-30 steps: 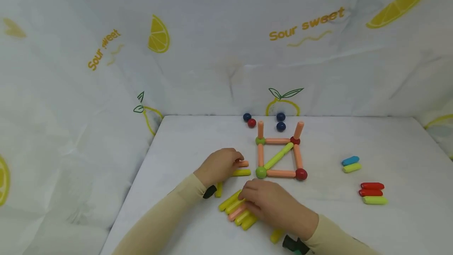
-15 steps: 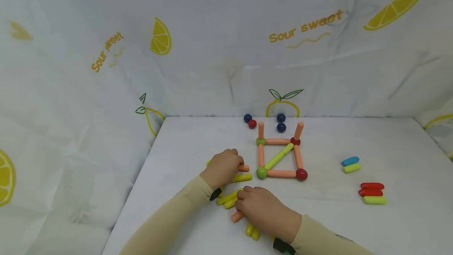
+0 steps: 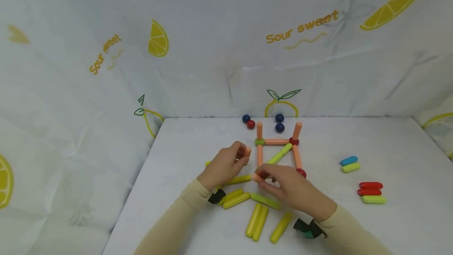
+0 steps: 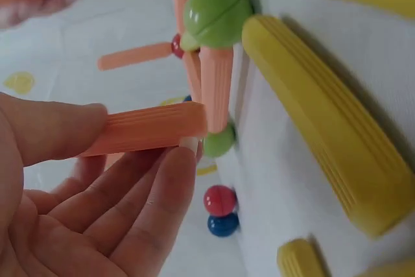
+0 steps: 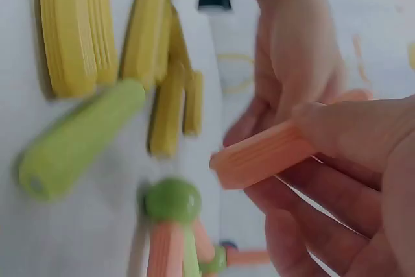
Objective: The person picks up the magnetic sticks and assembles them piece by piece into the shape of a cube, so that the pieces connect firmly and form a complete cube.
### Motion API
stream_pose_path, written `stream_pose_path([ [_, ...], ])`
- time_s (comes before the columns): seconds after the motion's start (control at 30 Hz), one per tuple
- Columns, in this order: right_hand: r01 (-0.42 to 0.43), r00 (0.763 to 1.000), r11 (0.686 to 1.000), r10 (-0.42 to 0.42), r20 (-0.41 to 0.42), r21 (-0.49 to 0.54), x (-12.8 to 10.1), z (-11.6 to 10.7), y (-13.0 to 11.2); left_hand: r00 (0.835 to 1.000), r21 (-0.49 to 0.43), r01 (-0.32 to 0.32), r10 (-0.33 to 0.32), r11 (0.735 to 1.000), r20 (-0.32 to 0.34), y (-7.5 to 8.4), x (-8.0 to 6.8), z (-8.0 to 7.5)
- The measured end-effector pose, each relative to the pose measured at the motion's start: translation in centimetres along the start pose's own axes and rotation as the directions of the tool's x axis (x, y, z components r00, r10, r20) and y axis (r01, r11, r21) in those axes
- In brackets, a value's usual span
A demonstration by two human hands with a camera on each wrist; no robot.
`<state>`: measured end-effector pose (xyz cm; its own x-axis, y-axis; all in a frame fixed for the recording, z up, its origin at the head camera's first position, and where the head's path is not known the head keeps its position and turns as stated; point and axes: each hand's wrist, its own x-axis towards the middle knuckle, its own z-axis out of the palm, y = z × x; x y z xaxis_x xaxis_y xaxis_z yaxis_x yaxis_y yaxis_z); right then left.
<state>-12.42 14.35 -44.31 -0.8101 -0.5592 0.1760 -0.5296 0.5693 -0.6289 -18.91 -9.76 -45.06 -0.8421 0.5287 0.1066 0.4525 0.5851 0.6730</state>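
My left hand [image 3: 223, 165] pinches an orange ridged stick [image 4: 149, 129] between thumb and fingers, raised left of the stick-and-ball frame. A second orange stick [image 5: 262, 155] is pinched by my right hand [image 3: 295, 184], above the frame's near side. That square frame has orange sticks [image 3: 277, 141], green balls [image 4: 217, 14] and red balls [image 3: 294, 141] at the corners. Two orange sticks rise from its far corners, and a yellow-green stick [image 3: 281, 153] runs diagonally inside. In the head view my right hand hides the near-left corner and near side.
Several yellow sticks [image 3: 261, 223] and a yellow-green stick [image 3: 264, 201] lie near the hands. Blue balls [image 3: 279, 128] and a red ball [image 3: 251, 124] sit behind the frame. At the right lie a blue stick [image 3: 348, 161], red sticks [image 3: 370, 185] and yellow-green sticks [image 3: 373, 199].
Both hands have lifted from the loose sticks, each now holding up an orange one. The right hand moved up and right, uncovering a yellow-green stick; the yellow sticks below are spread apart.
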Motion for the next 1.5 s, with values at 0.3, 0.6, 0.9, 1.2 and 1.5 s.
stream_pose_path([
  [0.3,-0.199,0.956,0.979,0.202,-0.214,0.038,-2.8,-3.6,4.2,0.999,-0.130,-0.025,0.031,0.991,0.040,1.2,0.1,1.3],
  [0.6,-0.264,0.931,0.964,0.260,-0.254,0.019,-4.9,-4.2,6.3,0.996,-0.152,-0.028,0.040,0.988,0.075,1.7,-0.1,2.4],
  [0.9,-0.332,0.913,0.943,0.328,-0.242,0.028,-5.4,-4.4,6.9,0.995,-0.106,-0.040,0.049,0.994,0.089,1.4,0.1,3.1],
  [1.2,-0.340,0.920,0.940,0.332,-0.206,-0.001,-5.5,-3.6,8.0,0.993,-0.030,-0.063,0.066,0.998,0.098,0.9,0.2,3.6],
  [1.5,-0.362,0.913,0.932,0.354,-0.202,-0.004,-5.5,-3.0,8.6,0.993,-0.011,-0.057,0.058,0.998,0.104,1.1,0.2,3.4],
])
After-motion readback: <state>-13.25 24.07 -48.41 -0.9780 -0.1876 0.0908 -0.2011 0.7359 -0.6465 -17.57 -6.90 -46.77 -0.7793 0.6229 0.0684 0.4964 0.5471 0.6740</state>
